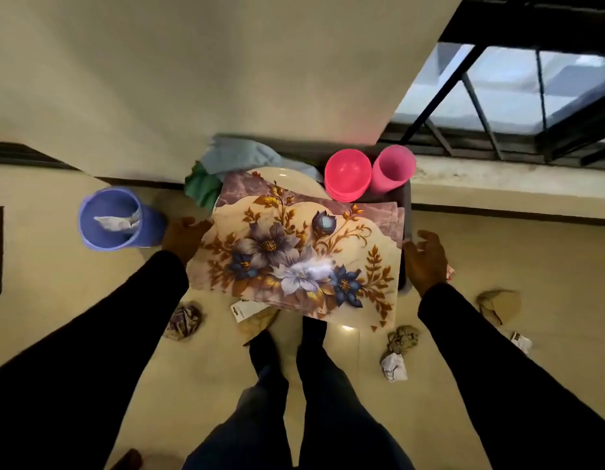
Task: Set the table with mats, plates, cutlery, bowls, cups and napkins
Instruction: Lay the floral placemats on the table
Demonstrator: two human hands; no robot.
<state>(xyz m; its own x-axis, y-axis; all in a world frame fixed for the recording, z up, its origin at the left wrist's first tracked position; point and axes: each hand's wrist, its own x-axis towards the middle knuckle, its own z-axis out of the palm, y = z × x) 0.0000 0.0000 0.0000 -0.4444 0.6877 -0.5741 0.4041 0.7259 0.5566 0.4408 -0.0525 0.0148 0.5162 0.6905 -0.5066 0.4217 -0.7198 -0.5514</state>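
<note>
while the left hand [184, 237] grips the floral mat stack [294, 252] at its left edge, the right hand [426, 262] hovers loose-fingered beside its right edge. lifted one-sided, the mats could slide apart, or knock the pink bowls [346, 179] and pink cup [390, 169] just behind the stack.

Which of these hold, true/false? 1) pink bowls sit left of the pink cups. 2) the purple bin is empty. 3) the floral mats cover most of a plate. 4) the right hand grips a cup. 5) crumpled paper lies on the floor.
1) True: the pink bowls stand just left of the pink cups.
2) False: the purple bin holds a scrap of paper.
3) True: only the far rim of the plate shows beyond the floral mats.
4) False: the right hand is at the mats' right edge, away from the cups.
5) True: crumpled paper lies by the person's feet.
</note>
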